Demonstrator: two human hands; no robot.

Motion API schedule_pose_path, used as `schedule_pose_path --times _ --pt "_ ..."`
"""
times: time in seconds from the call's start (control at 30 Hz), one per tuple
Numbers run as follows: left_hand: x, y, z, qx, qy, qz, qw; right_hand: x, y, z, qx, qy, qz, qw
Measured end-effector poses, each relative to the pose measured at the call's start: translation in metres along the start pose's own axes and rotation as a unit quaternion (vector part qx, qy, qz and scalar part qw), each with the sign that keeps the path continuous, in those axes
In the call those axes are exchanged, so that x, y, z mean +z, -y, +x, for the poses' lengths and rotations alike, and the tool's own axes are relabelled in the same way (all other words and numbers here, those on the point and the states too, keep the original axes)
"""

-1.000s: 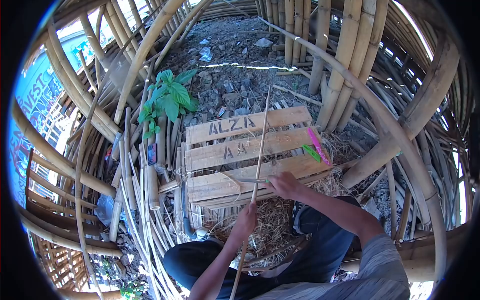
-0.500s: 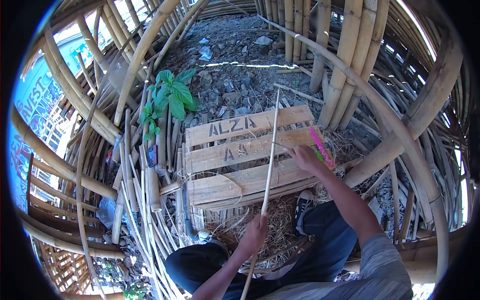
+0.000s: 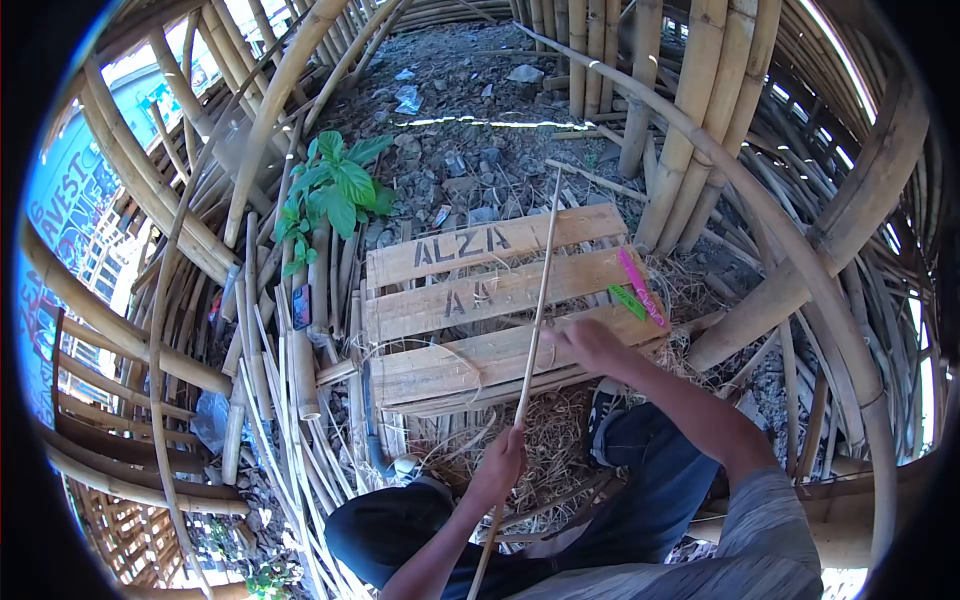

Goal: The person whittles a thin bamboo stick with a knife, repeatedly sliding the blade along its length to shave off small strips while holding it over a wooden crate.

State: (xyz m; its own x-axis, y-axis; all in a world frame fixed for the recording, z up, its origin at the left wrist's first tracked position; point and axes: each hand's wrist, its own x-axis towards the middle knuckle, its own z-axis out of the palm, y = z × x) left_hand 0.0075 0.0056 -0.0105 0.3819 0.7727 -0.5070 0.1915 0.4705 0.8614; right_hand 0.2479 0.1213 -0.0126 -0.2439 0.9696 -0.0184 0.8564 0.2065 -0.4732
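Note:
A long, thin bamboo strip [image 3: 541, 300] slants up from my lap across the wooden crate [image 3: 430, 376]. My left hand [image 3: 498, 467] is wrapped round its lower part. My right hand [image 3: 597, 347], slightly blurred, is closed just right of the strip, above the crate's front slat. It grips a thin knife-like blade, whose edge is hard to make out now. On the crate's right end lie a pink object [image 3: 641, 285] with lettering and a smaller green one [image 3: 628, 301]. Thin shavings curl over the slats.
Cut bamboo poles [image 3: 303, 370] and thin strips lie to the left, with a phone-like object [image 3: 301, 307] on them. A leafy plant [image 3: 340, 190] grows behind. Thick bamboo posts [image 3: 690, 130] and a slanting pole [image 3: 760, 310] stand at right. Shavings [image 3: 555, 465] cover the ground near my shoe [image 3: 606, 420].
My right hand has moved down and slightly left along the strip, uncovering the green object. My left hand keeps its hold, and the strip's lower end has shifted slightly left.

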Motion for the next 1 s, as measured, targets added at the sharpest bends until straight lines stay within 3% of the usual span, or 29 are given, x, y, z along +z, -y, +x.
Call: schedule_pose_path --times 0.13,0.2,0.23,0.33,0.4,0.47,0.57,0.63,0.73,0.8,0.87,0.93,1.0 --pt "-0.006 -0.003 0.005 0.006 -0.004 0.005 1.000 0.010 0.044 -0.032 -0.040 0.053 0.007 0.998" --pt "-0.006 0.004 0.011 0.007 -0.003 -0.012 1.000 0.022 0.042 -0.039 -0.081 -0.007 0.032 0.996" --pt "-0.007 0.014 0.014 0.037 -0.017 0.045 0.998 0.019 0.038 -0.035 -0.080 -0.006 0.030 0.996" --pt "-0.003 0.010 0.001 0.073 -0.040 0.149 0.985 0.001 0.008 -0.016 -0.065 -0.022 -0.040 0.997" --pt "-0.003 0.000 0.002 0.095 -0.056 0.195 0.975 -0.014 -0.019 0.007 0.020 -0.098 -0.084 0.991" --pt "-0.005 0.000 0.005 0.026 -0.023 0.101 0.994 -0.008 -0.019 0.008 0.021 -0.091 -0.058 0.994" --pt "-0.008 0.002 0.008 0.031 -0.018 0.020 0.999 0.010 0.003 -0.005 0.028 -0.024 0.004 0.999" --pt "-0.011 0.017 0.016 0.063 -0.027 0.038 0.997 0.029 0.020 -0.021 -0.093 0.011 0.006 0.996" --pt "-0.011 0.024 0.014 0.111 -0.049 0.113 0.986 0.019 0.028 -0.031 -0.149 -0.041 -0.022 0.988" --pt "-0.007 0.026 0.010 0.074 -0.015 0.061 0.995 0.022 -0.014 -0.007 -0.014 -0.061 -0.015 0.998" --pt "-0.001 -0.002 -0.010 0.038 0.002 0.030 0.999 -0.019 -0.046 0.011 0.126 -0.078 -0.087 0.985" --pt "-0.002 -0.012 -0.012 -0.005 0.022 -0.010 1.000 -0.022 -0.065 0.011 0.124 -0.091 -0.097 0.983" --pt "-0.004 -0.011 -0.004 0.037 0.012 0.037 0.999 -0.014 -0.056 0.008 0.118 -0.111 -0.133 0.978"
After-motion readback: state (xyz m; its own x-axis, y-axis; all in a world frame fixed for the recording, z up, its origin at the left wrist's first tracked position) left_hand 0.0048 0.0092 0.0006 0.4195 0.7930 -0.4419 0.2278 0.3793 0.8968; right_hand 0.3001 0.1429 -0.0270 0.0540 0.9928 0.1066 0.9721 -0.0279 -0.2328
